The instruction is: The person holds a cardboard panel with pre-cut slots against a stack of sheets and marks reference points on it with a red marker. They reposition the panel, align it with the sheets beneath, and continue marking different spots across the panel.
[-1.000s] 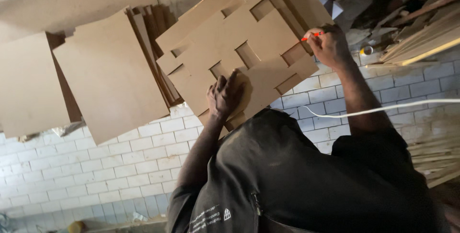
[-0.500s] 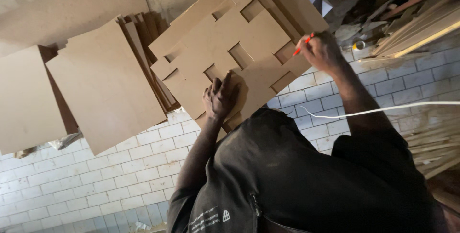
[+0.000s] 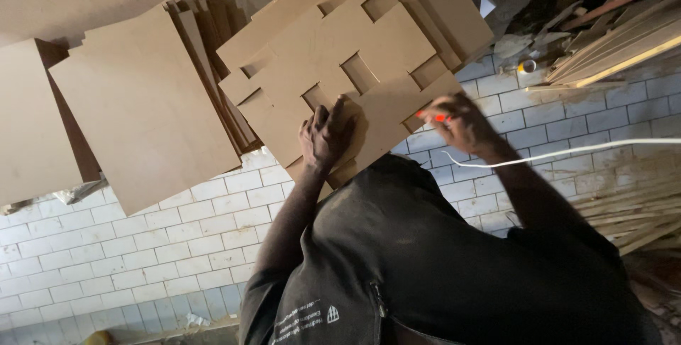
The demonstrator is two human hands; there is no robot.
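A brown fibreboard panel [image 3: 333, 54] with several square cut-outs lies tilted on a stack of similar boards. My left hand [image 3: 325, 138] presses flat on its near edge, fingers spread. At the panel's lower right edge, my right hand [image 3: 460, 124] grips a red marker [image 3: 434, 115] whose tip rests on the board. My dark shirt [image 3: 425, 260] fills the lower part of the view.
Plain fibreboard sheets [image 3: 142, 104] lean at the left over a white tiled floor [image 3: 142, 246]. A white cable [image 3: 567, 152] runs right from my right wrist. Wooden strips [image 3: 617, 47] and offcuts pile up at the right, with a small can [image 3: 526, 66] beside them.
My right hand with the red marker has slid down and left along the panel's right edge, closer to my body. My left hand has stayed pressed on the panel.
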